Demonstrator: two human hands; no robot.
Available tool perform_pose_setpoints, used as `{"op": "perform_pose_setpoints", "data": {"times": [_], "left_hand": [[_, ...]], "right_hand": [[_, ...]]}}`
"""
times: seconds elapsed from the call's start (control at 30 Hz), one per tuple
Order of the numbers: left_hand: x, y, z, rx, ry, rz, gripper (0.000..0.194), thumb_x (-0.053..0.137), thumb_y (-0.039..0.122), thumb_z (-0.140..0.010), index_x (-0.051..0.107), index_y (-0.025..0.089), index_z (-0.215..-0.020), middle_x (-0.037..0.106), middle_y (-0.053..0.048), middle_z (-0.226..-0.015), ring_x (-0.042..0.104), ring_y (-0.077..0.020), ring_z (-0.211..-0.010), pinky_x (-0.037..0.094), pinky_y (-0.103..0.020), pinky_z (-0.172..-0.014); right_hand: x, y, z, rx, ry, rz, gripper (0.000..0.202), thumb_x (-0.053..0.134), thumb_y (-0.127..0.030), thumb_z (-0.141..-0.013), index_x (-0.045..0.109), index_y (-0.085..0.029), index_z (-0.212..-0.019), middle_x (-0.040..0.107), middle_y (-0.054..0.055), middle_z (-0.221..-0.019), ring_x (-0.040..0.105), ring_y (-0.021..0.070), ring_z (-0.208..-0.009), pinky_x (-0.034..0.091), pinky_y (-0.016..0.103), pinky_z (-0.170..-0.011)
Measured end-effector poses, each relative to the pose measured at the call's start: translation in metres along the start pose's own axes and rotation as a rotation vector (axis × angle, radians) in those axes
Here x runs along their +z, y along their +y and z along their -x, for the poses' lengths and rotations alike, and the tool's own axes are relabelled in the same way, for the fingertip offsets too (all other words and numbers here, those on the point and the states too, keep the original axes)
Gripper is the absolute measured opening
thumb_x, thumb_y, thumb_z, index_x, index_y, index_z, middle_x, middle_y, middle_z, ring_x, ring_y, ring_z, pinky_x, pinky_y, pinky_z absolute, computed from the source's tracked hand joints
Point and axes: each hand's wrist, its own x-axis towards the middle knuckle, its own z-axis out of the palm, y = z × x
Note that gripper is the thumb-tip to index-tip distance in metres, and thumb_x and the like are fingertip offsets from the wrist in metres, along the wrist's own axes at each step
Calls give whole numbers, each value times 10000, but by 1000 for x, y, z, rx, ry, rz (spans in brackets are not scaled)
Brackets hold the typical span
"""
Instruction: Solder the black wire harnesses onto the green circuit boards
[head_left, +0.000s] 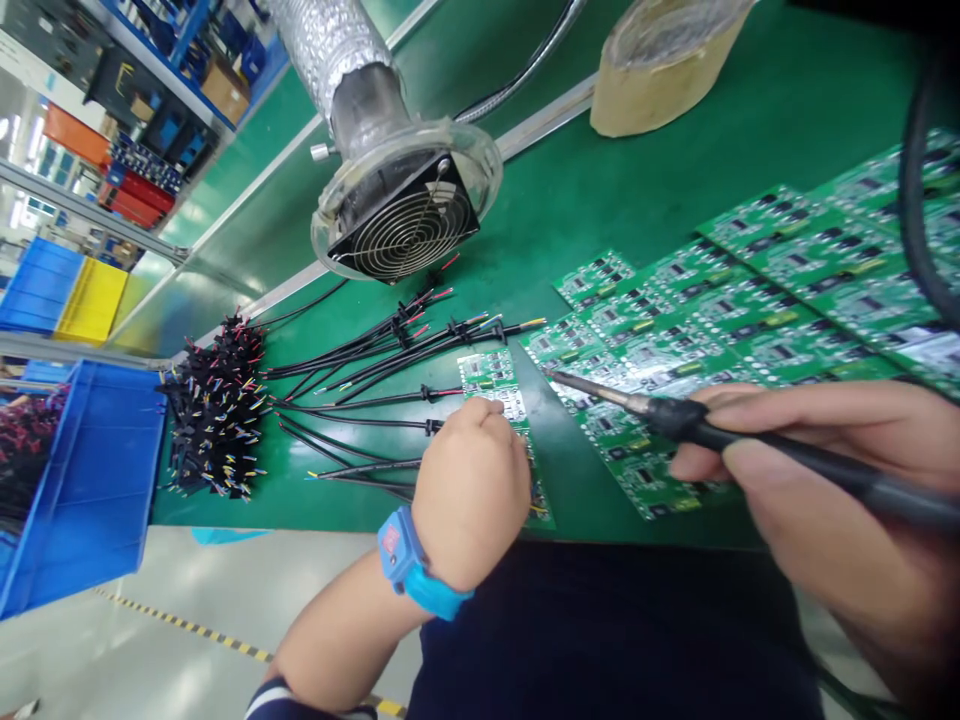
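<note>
My right hand (840, 450) grips a soldering iron (679, 418) by its black handle. The iron's tip points left, over the edge of the large group of green circuit boards (697, 310). My left hand (472, 490), with a blue wrist strap (409, 565), is closed over a narrow strip of circuit boards (486, 368). What its fingers pinch is hidden beneath the hand. Black cables (367, 422) with bared coloured wire ends run from the left to this strip, and some pass under my left hand.
A fume extractor fan (409, 235) on a foil duct hangs over the green bench (555, 215). A bundle of black cables (217, 410) lies at the left, near a blue bin (90, 480). A roll of tape (660, 80) sits at the back. A dark cord (915, 200) crosses the right side.
</note>
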Motion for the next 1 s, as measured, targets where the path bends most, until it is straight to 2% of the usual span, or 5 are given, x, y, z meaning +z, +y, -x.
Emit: {"op": "perform_pose_setpoints", "data": {"times": [0.2, 0.33, 0.53, 0.87, 1.0], "left_hand": [[-5, 4, 5, 83, -28, -242, 158, 463, 132, -862, 579, 120, -755, 568, -119, -912, 564, -247, -881, 525, -373, -728], [-19, -9, -10, 177, -88, -184, 161, 501, 235, -870, 618, 131, -835, 561, -93, -874, 548, -215, -823, 503, -354, -739], [-32, -42, -72, 177, 218, -198, 149, 592, 223, -822, 665, 155, -934, 565, -73, -880, 529, -225, -896, 443, -369, -827], [-38, -57, -102, 319, 53, -189, 69, 601, 159, -780, 665, 134, -780, 601, -37, -747, 576, -155, -716, 463, -270, -675], [-52, -57, -82, 413, 312, -270, 135, 526, 182, -825, 643, 138, -772, 640, -49, -729, 609, -183, -756, 482, -318, -716]], "right_hand": [[0, 2, -2, -128, -65, -58, 108, 597, -288, -772, 558, -235, -857, 620, 33, -644, 616, 178, -561, 548, 316, -543], [0, -3, -2, -103, -13, -33, 94, 592, -289, -768, 557, -242, -841, 624, 34, -620, 612, 190, -553, 555, 360, -619], [1, 0, 1, 1, 54, -88, 141, 615, -264, -737, 567, -233, -865, 629, 40, -649, 604, 196, -520, 536, 338, -526], [4, -5, 0, -28, 91, -71, 130, 608, -248, -753, 567, -225, -874, 624, 20, -653, 601, 165, -536, 530, 294, -551], [2, -1, 2, -58, 106, -52, 111, 618, -268, -758, 591, -238, -861, 623, 26, -678, 615, 176, -565, 532, 294, -524]]}}
